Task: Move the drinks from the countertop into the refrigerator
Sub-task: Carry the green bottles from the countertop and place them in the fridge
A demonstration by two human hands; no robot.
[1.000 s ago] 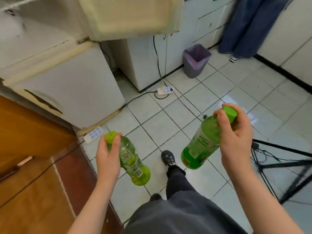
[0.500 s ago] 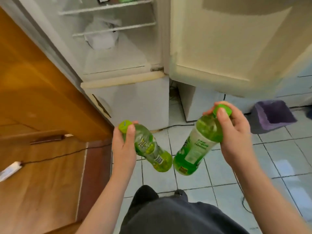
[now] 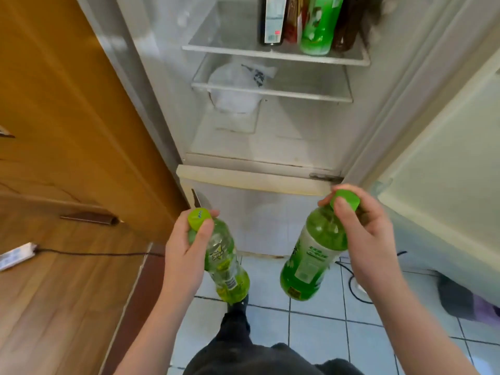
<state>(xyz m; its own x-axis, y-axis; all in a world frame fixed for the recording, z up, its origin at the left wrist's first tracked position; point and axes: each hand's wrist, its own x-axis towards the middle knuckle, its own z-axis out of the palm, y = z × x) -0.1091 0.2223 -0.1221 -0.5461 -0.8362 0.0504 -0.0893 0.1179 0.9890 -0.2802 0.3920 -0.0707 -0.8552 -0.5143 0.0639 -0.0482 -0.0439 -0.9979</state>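
Note:
My left hand (image 3: 186, 253) grips a small clear bottle of yellow-green drink (image 3: 226, 266) by its neck, its lime cap up. My right hand (image 3: 370, 239) grips a larger green bottle (image 3: 311, 258) near its green cap, the base tilted down and left. Both bottles hang low, in front of the closed lower fridge door (image 3: 265, 212). Above it the refrigerator (image 3: 270, 147) stands open, with several bottles and a carton (image 3: 273, 20) on the upper shelf (image 3: 276, 54).
The fridge door (image 3: 446, 163) swings open at the right. A white bag (image 3: 235, 87) lies on the lower shelf. A wooden cabinet (image 3: 67, 117) flanks the left. A power strip (image 3: 16, 257) and cord lie on the wood floor; a purple bin (image 3: 470, 304) stands at the right.
The view has swung up from the floor to the open fridge interior. Both hands keep their grip on the bottles and now sit closer to the fridge.

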